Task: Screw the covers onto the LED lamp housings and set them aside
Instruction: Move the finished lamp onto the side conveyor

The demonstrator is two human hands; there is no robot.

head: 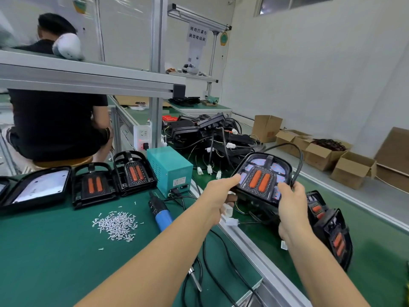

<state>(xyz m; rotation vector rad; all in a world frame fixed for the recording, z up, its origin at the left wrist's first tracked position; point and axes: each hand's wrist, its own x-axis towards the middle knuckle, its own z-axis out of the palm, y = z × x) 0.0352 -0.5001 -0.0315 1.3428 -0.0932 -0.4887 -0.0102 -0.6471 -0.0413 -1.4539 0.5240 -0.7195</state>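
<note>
We see only the thumb side of our left hand [219, 197]; its fingers are hidden under the lamp housing [261, 177] that both hands hold. Our right hand [292, 203] covers the housing's near right corner. The open housing [36, 188] at far left is cut by the frame edge. The single screws in the screw pile [116, 226] blur together. The hanging sign [197, 33] is too soft to read. A shelf rail [88, 82] hides the middle of the seated person [57, 120]

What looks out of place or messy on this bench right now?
Loose screws lie in an uncontained heap on the green mat, with a few strays apart from it. Behind the lamp held in both hands, finished units and cables form a tangled pile. No damage is visible.
</note>
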